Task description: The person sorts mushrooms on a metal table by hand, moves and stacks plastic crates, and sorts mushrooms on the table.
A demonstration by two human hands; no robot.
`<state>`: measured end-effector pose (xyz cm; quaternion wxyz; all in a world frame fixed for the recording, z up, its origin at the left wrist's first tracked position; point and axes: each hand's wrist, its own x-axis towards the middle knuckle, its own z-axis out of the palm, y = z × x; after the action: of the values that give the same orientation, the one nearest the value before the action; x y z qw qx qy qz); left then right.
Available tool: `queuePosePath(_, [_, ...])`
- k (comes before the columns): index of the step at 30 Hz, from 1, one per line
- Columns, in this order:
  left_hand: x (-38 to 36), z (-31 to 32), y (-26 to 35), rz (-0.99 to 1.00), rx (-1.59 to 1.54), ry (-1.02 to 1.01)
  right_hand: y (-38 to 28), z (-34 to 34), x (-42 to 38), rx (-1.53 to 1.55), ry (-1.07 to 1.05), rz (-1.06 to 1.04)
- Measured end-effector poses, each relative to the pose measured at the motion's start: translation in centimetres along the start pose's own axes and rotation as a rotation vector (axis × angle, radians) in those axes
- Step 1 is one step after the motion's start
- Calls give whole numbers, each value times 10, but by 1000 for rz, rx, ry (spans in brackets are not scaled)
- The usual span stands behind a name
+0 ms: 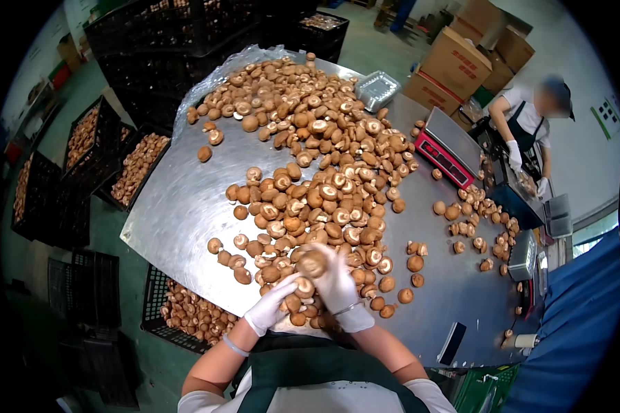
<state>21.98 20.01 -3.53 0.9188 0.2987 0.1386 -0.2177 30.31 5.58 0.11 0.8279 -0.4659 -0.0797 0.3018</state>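
A: Head view: my right hand (337, 282) is closed on a mushroom (312, 263), lifted just over the pile (310, 186). Left hand (269, 308) has its fingers together on the caps by the table's near edge.

B: I'd say keep the pinch light, so the cap doesn't bruise.

A: Right. The steel table (172, 206) is shiny; crates (186, 316) stand below, and a scale (448, 146) beside a co-worker (523, 127).

mushrooms (310, 172) heaped on table (179, 206), crates (117, 158) left, scale (448, 146) right
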Motion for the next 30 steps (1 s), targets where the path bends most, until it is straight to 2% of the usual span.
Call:
queuePosePath(2, [-4,-1,-9,-85,120,181,0,25,-7,-259,-317,15])
queuePosePath(3, [-11,0,-13,-95,131,173,1,38,-11,-365,-498,16])
queuePosePath(4, [-20,1,-16,-33,149,115,3,39,-2,-619,-672,-200])
queuePosePath(5, [-26,0,-17,31,161,59,-3,41,5,-833,-599,-327])
queuePosePath(6, [-24,-2,-15,-138,181,38,-12,34,16,-907,-422,-297])
queuePosePath(7, [-29,-3,-15,-96,242,26,-19,22,28,-976,-248,-265])
queuePosePath(9, [-40,2,-3,-49,338,-12,-11,-32,56,-1376,121,-507])
queuePosePath(11, [-44,4,2,-27,327,4,-14,-69,65,-1687,300,-268])
queuePosePath(13, [-41,5,3,-10,319,15,-1,-100,69,-1787,280,-240])
queuePosePath(15, [-33,6,4,112,362,59,5,-114,72,-1744,271,-256])
queuePosePath(17, [-27,10,7,114,326,53,1,-119,73,-1352,314,-361])
queuePosePath(18, [-25,14,9,129,294,38,-5,-116,69,-1161,334,-231])
queuePosePath(19, [-22,17,11,144,262,21,-8,-115,65,-1012,329,-209])
queuePosePath(21, [-18,18,13,134,266,0,-8,-119,61,-956,260,-304])
queuePosePath(23, [-13,17,10,93,186,-27,-17,-103,43,-805,279,-195])
queuePosePath(25, [-13,19,9,44,111,-25,-32,-68,23,-977,325,-122])
queuePosePath(27, [-12,16,7,-2,39,-22,-23,-47,8,-1027,131,-339])
queuePosePath(29, [-9,5,-3,-52,-22,33,-17,-25,-3,-968,12,-233])
queuePosePath(30, [-8,5,-5,-55,-20,29,-10,-18,-4,-784,55,13])
